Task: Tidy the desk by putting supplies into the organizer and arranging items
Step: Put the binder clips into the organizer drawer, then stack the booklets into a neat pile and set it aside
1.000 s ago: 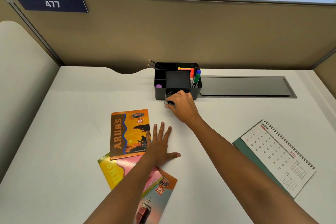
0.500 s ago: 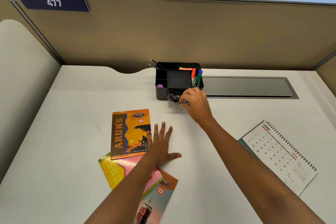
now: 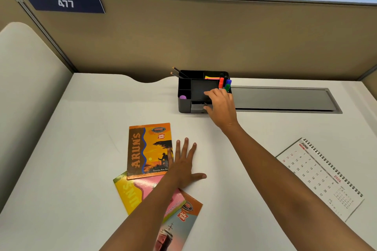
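A black desk organizer [image 3: 184,87] stands at the back of the white desk. It holds two pencils [image 3: 178,72], coloured markers [image 3: 224,83], bright sticky notes [image 3: 211,77] and a small purple item [image 3: 182,97]. Its small front drawer [image 3: 196,107] sits almost flush with the body. My right hand [image 3: 221,108] has its fingers stretched over the organizer's top and its thumb against the drawer front. My left hand [image 3: 183,167] lies flat on the desk, fingers spread, touching the right edge of an orange notebook [image 3: 146,151].
A yellow-pink notebook [image 3: 130,193] and one with a ship cover [image 3: 179,222] lie partly under my left forearm. A spiral desk calendar [image 3: 322,177] lies flat at the right. A grey cable hatch [image 3: 281,99] is set into the desk beside the organizer. Partition walls [image 3: 183,36] close the back and sides.
The drawer, pulled out with clips showing half a second ago, has slid back into the organizer. My right hand moved up onto the organizer's top. My left hand stayed put.
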Demonstrator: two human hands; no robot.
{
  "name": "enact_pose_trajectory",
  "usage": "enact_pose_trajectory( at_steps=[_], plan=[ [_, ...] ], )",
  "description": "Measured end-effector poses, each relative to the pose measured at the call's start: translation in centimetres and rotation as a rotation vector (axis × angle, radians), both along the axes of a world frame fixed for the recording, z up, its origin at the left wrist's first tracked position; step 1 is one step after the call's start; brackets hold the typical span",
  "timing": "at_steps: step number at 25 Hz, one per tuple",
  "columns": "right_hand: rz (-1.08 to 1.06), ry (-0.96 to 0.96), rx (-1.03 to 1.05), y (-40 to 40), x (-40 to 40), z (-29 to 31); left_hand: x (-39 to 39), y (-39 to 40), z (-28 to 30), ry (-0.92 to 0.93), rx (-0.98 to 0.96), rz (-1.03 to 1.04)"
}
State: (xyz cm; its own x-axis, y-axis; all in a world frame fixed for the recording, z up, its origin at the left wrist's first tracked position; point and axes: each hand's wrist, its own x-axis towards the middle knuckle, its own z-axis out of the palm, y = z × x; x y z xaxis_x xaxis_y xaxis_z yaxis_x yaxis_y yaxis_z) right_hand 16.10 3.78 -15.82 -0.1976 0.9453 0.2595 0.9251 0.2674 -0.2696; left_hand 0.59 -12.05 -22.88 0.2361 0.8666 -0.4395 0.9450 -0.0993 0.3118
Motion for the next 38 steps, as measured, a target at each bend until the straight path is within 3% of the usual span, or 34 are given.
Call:
enact_pose_trajectory(
  at_steps=[10,16,19,22,26,30,35,38],
  plan=[
    [0.057,-0.045,0.057,1.1,-0.1,-0.5,-0.1,0.0,-0.3,-0.020,0.000,0.003],
    [0.044,0.127,0.067,-2.4,-0.1,-0.7,-0.1,0.1,-0.2,-0.024,0.022,0.018],
    [0.025,0.199,0.029,-5.5,0.2,-1.3,-0.3,0.1,0.3,-0.119,0.024,0.061],
    [-0.031,0.282,-0.028,-8.6,0.0,-2.5,-1.3,-0.2,1.2,-0.304,0.164,0.227],
    [-0.087,0.483,-0.201,-12.4,-2.5,-4.1,-5.3,-1.5,1.8,-0.220,0.445,0.544],
    [-0.077,0.639,-0.434,-14.9,-6.5,-5.1,-9.7,-2.3,1.6,-0.047,0.361,0.804],
    [-0.221,0.754,-0.677,-15.4,-11.2,-5.2,-11.2,-2.0,2.0,-0.089,0.230,0.900],
    [-0.215,0.704,-0.730,-15.5,-12.2,-4.9,-10.6,-1.5,3.4,-0.231,0.143,1.068]
  ],
)
